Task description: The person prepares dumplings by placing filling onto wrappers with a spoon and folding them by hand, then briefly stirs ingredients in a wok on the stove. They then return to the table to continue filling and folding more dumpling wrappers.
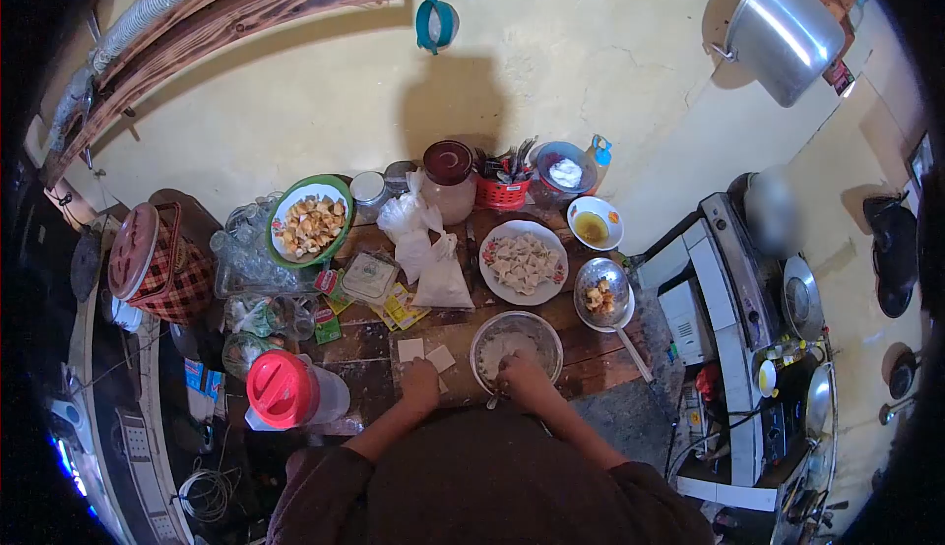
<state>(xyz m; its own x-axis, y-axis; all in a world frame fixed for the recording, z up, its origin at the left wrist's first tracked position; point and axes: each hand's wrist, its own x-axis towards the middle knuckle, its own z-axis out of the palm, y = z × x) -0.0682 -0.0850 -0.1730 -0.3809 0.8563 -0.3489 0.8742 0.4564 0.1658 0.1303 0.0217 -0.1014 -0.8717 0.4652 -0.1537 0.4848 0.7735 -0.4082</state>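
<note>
My left hand (421, 382) is closed at the front of the wooden table, right beside thin square dough wrappers (410, 350) lying on a board. Whether it pinches one of them is hidden. Over the near right side of a metal bowl (559, 348) is my right hand (518, 374), its fingers curled together. Pale, pasty filling (507, 346) lies in that bowl. What those fingers hold, if anything, does not show. Behind the bowl stands a white plate (486, 274) piled with folded, uncooked dumplings (524, 257).
Left of my hands stand a red-lidded pitcher (281, 389) and a green-rimmed bowl (345, 225) of fried pieces. Flour bags (443, 274) sit mid-table. A strainer (602, 274) with fried pieces rests at right, near a bowl of yellow liquid (592, 227). The stove (733, 250) is farther right.
</note>
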